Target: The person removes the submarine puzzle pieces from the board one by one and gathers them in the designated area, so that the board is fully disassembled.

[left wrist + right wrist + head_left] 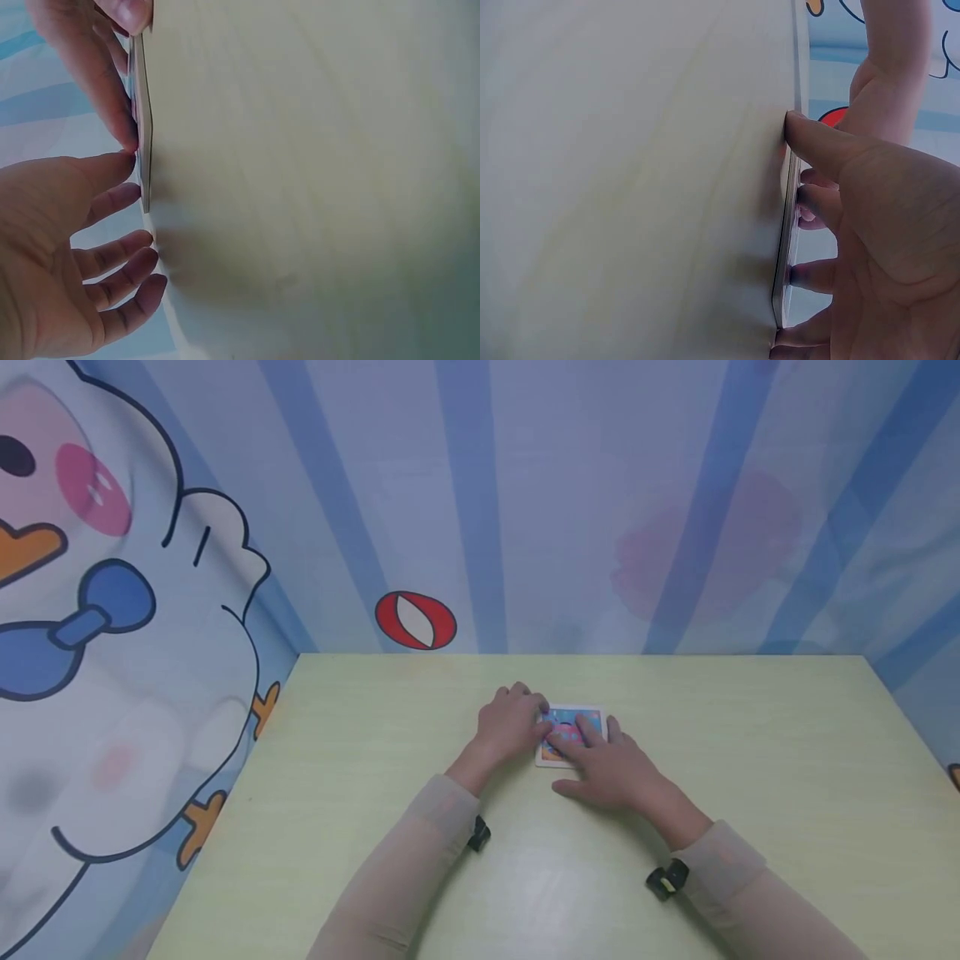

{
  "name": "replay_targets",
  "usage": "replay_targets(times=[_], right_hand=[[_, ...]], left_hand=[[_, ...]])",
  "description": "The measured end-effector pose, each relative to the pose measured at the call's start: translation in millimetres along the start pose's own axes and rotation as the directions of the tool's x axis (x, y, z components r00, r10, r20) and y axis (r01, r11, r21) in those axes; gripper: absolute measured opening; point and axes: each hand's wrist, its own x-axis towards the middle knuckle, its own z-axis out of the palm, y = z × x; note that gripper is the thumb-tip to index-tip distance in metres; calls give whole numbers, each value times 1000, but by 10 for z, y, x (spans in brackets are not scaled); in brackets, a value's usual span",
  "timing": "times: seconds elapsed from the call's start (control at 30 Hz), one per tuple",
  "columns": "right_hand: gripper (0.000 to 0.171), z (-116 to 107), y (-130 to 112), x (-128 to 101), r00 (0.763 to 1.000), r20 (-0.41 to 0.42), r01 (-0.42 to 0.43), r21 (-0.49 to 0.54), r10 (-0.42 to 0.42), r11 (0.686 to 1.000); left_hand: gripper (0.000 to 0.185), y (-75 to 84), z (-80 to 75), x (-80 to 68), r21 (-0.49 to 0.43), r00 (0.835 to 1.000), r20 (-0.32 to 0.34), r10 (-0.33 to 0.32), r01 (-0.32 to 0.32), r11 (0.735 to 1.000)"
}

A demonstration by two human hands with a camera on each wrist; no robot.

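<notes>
My left hand: fingers loosely apart, touching thin, white-bordered, multicoloured rectangular board | my right hand: fingers spread atop it | beneath: pale yellow-green tabletop

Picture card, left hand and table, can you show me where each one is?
Picture card [566, 724]: head view, on its printed face.
Left hand [508, 725]: head view, on the back of the hand.
Table [757, 752]: head view, on a bare part of its top.
</notes>
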Motion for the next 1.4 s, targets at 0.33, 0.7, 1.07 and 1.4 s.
replay_targets(times=[0.33,0.7,1.07,1.4], right_hand=[[73,-13,-20,4,1000,2,-4,6,4,1000],[74,-6,-7,13,1000,10,-11,-17,11,1000],[74,-7,-3,7,1000,18,-18,-15,19,1000],[75,17,2,11,1000,22,-17,-15,17,1000]], left_hand=[[36,-44,59,104,-36,1000,-16,-14,13,999],[37,-33,55,116,-82,1000,4,-26,26,996],[37,11,-5,108,-35,1000,11,-14,15,999],[40,12,-16,114,-41,1000,23,-14,15,999]])
